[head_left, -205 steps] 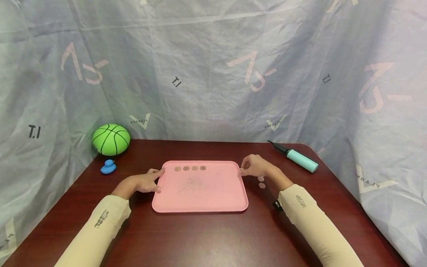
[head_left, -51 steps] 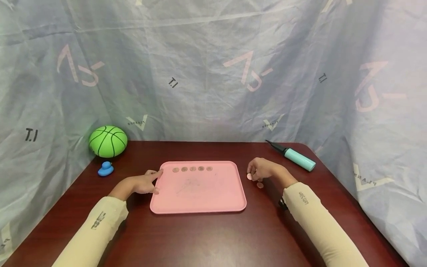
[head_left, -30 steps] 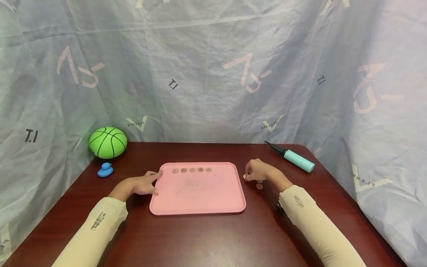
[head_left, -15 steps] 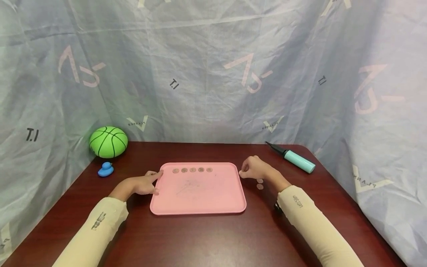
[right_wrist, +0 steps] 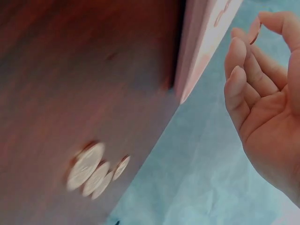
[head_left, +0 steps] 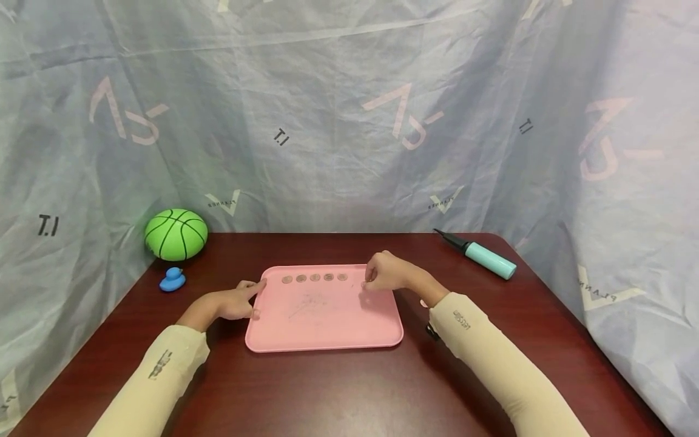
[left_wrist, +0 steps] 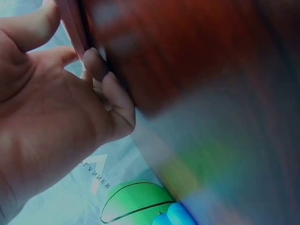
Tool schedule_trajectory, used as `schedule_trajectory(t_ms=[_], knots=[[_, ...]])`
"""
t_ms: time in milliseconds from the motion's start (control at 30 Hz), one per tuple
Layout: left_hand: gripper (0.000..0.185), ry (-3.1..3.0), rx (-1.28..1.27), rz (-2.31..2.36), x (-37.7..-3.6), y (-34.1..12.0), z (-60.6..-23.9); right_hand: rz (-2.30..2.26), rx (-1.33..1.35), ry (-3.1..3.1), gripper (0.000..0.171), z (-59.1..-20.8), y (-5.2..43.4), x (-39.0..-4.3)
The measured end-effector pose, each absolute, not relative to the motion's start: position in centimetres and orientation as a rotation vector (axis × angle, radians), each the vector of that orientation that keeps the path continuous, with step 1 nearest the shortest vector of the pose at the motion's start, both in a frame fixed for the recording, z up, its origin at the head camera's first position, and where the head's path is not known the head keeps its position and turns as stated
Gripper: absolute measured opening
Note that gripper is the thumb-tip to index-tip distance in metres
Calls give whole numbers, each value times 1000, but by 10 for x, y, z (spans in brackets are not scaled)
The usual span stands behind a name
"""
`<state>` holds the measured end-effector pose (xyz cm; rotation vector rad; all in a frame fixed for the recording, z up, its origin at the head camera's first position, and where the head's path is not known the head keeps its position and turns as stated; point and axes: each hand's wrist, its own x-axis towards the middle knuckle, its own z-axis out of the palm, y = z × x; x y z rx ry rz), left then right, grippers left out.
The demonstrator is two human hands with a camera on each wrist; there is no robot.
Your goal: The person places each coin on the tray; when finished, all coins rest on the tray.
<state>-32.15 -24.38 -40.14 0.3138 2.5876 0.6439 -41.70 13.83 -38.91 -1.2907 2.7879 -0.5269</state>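
A pink tray (head_left: 322,331) lies on the dark red-brown table, with several coins (head_left: 315,278) in a row along its far side. My left hand (head_left: 233,301) holds the tray's left edge, index finger and thumb spread along the rim. The left wrist view shows the remaining fingers curled at the tray's side. Over the right part of the tray, my right hand (head_left: 386,272) pinches a coin (right_wrist: 255,32) between thumb and index finger. On the table right of the tray lie more coins (right_wrist: 89,168), mostly hidden behind the right wrist in the head view.
A green basketball-patterned ball (head_left: 176,235) stands at the table's back left corner, a blue toy duck (head_left: 172,280) in front of it. A hand pump (head_left: 489,260) with a light blue barrel lies at the back right. A grey printed cloth (head_left: 327,139) hangs behind the table.
My right hand has picked up a coin beside the tray and moved left over it. Since the oldest frame the row has gained one coin. The left hand keeps its place.
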Motion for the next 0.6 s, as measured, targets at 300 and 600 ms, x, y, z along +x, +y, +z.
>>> schedule_trajectory(t_ms=[300,600], knots=[[89,2600,330,668,-321,-244,-406,-268,-1279,2769,17,-394,101,-420],[89,2601,319,656,-322,-244,-404,-173,-1177,2779,14,-401,78,-415]])
